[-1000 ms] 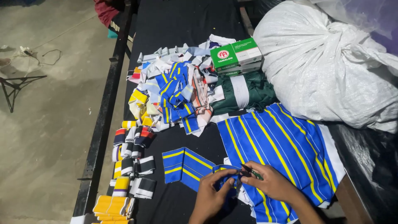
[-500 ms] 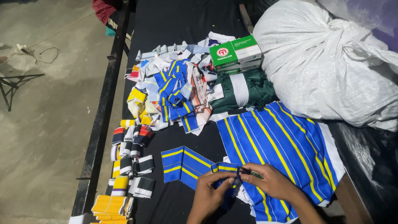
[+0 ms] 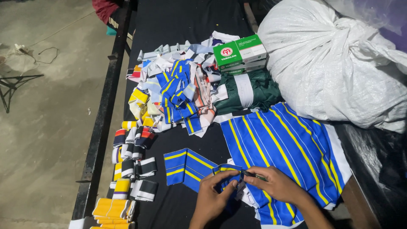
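While both hands pinch a small blue-and-yellow collar piece at the table's near edge, left hand and right hand should hold it taut. Beyond lie the striped panel, scrap pile and sack.

1. Single view: head-worn camera, looking steeply down and forward over the black surface.
2. Close range; left hand and right hand at bottom edge.
3. Concrete floor at frame left.
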